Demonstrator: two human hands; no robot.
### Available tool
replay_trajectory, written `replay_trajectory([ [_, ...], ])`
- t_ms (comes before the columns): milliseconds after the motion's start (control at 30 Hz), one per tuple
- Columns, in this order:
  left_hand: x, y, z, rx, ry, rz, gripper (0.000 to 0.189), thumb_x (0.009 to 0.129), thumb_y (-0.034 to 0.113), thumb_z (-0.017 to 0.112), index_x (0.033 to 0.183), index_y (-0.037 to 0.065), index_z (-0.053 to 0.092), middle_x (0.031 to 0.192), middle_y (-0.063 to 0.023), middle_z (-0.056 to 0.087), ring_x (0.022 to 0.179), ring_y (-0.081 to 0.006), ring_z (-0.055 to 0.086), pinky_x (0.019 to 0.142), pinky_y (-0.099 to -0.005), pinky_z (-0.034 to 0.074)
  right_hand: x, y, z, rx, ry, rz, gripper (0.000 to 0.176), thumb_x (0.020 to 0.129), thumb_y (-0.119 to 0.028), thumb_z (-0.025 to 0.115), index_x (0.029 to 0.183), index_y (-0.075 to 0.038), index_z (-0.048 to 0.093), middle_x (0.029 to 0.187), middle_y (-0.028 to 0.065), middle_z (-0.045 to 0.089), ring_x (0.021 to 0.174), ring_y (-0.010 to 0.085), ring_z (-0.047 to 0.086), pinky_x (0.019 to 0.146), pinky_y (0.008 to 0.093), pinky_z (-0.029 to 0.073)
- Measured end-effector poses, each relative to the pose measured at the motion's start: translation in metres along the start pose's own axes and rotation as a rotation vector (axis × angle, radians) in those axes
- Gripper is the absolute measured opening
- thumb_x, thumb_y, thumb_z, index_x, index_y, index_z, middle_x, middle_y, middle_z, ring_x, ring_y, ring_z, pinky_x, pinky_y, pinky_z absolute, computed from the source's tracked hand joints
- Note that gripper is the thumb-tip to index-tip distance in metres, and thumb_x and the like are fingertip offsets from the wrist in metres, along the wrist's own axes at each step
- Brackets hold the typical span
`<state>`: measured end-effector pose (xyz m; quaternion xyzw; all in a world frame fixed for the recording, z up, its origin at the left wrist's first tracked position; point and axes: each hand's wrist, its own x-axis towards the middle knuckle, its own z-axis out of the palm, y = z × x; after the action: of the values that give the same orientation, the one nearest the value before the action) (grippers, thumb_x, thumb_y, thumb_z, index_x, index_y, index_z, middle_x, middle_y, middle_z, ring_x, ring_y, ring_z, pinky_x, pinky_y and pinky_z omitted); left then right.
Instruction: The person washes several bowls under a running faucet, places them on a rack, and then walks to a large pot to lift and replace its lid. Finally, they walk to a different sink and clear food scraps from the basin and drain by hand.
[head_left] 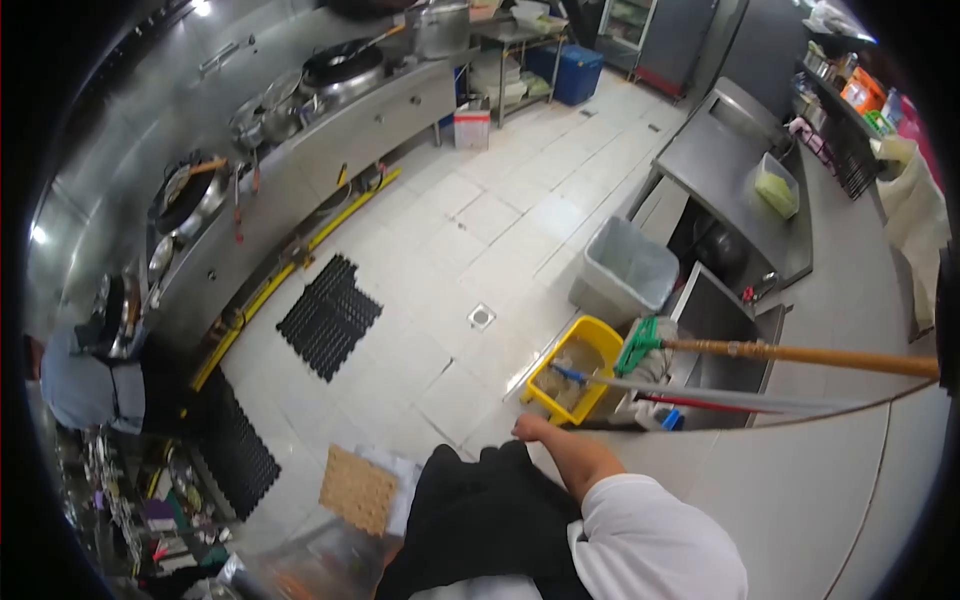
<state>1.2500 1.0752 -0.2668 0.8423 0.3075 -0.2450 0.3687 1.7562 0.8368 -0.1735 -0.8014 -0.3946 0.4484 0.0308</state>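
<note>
My right hand [528, 429] hangs beside my black apron [480, 520], its fingers curled in. Whether it holds anything I cannot tell. Just above it in the head view is a yellow mop bucket [542, 408] with murky water; my hand appears close to its near corner. A mop with a blue fitting and grey pole [690, 394] stands in the bucket. Next to it is a green mop head clamp [640, 345] on a wooden handle [800, 354]. My left hand is out of view.
Left runs a steel cooking line [320, 150] with woks. Black mats [331, 316] and a brown board [357, 490] lie on the tiled floor. A grey bin [605, 275] stands by a steel counter [720, 160] at right. Another person [95, 385] is at far left.
</note>
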Motion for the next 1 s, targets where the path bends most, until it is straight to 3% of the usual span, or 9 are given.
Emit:
replay_trajectory([
  [300,0.158,0.075,-0.113,-0.206,-0.144,-0.144,0.021,0.079,0.021,0.047,0.082,0.007,0.062,0.077,-0.0083,0.062,0.064,-0.0201,0.060,0.055,-0.0320,0.047,0.039,0.047,-0.073,0.123,0.215,0.250,0.042,0.076,-0.038,0.045,0.086,-0.001,0.063,0.095,0.0196,0.058,0.090,0.0338,0.056,0.079,0.0404,0.044],
  [533,0.305,0.137,-0.283,-0.405,-0.340,-0.340,0.019,0.077,0.021,0.049,0.083,0.009,0.062,0.080,-0.0083,0.063,0.070,-0.0212,0.061,0.059,-0.0318,0.048,0.055,0.081,-0.102,0.244,0.307,0.365,0.036,0.076,-0.037,0.049,0.093,-0.008,0.063,0.096,0.0149,0.060,0.090,0.0311,0.056,0.079,0.0365,0.044],
  [600,0.385,0.153,-0.327,0.466,-0.452,0.194,0.019,0.075,0.025,0.052,0.083,0.011,0.063,0.082,-0.0082,0.063,0.076,-0.0231,0.060,0.064,-0.0363,0.048,0.051,0.076,-0.109,0.537,0.394,0.474,0.035,0.075,-0.037,0.050,0.091,-0.008,0.064,0.094,0.0141,0.060,0.089,0.0304,0.057,0.078,0.0358,0.045],
  [667,0.445,0.195,-0.363,0.842,-0.298,0.473,0.015,0.075,0.016,0.050,0.076,0.007,0.063,0.076,-0.0043,0.063,0.058,-0.0128,0.059,0.049,-0.0316,0.047,0.052,0.077,-0.105,0.540,0.445,0.495,0.036,0.074,-0.037,0.051,0.091,-0.008,0.063,0.094,0.0139,0.061,0.088,0.0300,0.057,0.077,0.0360,0.045],
  [733,0.491,0.257,-0.389,0.834,-0.231,0.437,0.016,0.072,0.018,0.053,0.069,0.007,0.063,0.074,-0.0067,0.062,0.064,-0.0180,0.060,0.054,-0.0350,0.048,0.050,0.080,-0.099,0.550,0.476,0.507,0.036,0.074,-0.037,0.052,0.091,-0.008,0.063,0.093,0.0138,0.061,0.087,0.0296,0.058,0.077,0.0361,0.045],
  [767,0.494,0.294,-0.407,1.091,-0.021,0.861,0.018,0.071,0.021,0.053,0.067,0.006,0.063,0.073,-0.0105,0.062,0.071,-0.0249,0.060,0.060,-0.0389,0.048,0.050,0.084,-0.097,0.543,0.412,0.562,0.034,0.075,-0.035,0.052,0.091,-0.008,0.063,0.092,0.0133,0.061,0.086,0.0291,0.058,0.076,0.0357,0.046],
  [833,0.546,0.335,-0.405,1.163,-0.036,0.777,0.019,0.069,0.020,0.052,0.076,0.008,0.065,0.082,-0.0138,0.062,0.075,-0.0291,0.059,0.069,-0.0407,0.047,0.058,0.095,-0.095,0.559,0.216,0.610,0.033,0.075,-0.031,0.052,0.095,-0.008,0.062,0.093,0.0127,0.062,0.084,0.0282,0.059,0.074,0.0345,0.047],
  [900,0.520,0.416,-0.422,0.369,-0.039,0.369,0.020,0.071,0.021,0.052,0.077,0.007,0.064,0.082,-0.0147,0.062,0.077,-0.0274,0.060,0.070,-0.0373,0.047,0.069,0.116,-0.088,0.585,0.086,0.602,0.034,0.074,-0.030,0.052,0.099,-0.008,0.060,0.094,0.0125,0.061,0.084,0.0278,0.059,0.073,0.0336,0.047],
  [1000,0.532,0.451,-0.407,0.092,-0.093,0.371,0.020,0.072,0.022,0.055,0.080,0.006,0.064,0.081,-0.0137,0.062,0.076,-0.0253,0.060,0.071,-0.0332,0.047,0.087,0.138,-0.070,0.847,0.084,0.652,0.038,0.071,-0.028,0.055,0.104,-0.009,0.057,0.094,0.0106,0.061,0.083,0.0266,0.059,0.070,0.0332,0.048],
])
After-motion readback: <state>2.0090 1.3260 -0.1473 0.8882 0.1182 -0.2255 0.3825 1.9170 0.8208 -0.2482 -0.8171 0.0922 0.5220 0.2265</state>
